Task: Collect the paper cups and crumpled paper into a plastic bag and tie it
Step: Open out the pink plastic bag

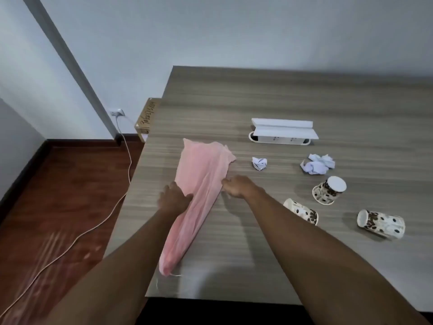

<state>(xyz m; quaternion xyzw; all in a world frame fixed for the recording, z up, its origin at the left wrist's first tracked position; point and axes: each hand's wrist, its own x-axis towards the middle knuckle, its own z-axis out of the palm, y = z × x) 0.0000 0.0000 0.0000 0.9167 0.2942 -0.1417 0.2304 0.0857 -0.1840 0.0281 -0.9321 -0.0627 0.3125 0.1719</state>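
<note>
The plastic bag (199,195), pink and flat, lies lengthwise on the wooden table (304,102) near its left edge. The left hand (174,198) grips its left side with curled fingers; the right hand (236,186) pinches its right edge (the fingertips are partly hidden, so how tightly I cannot tell). To the right lie two pieces of crumpled paper (318,166) and three patterned paper cups (380,224), all tipped over, well apart from the bag.

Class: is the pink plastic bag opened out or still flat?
Still flat. The pink bag lies in a long bunched strip on the table, with both hands at its sides.
</note>
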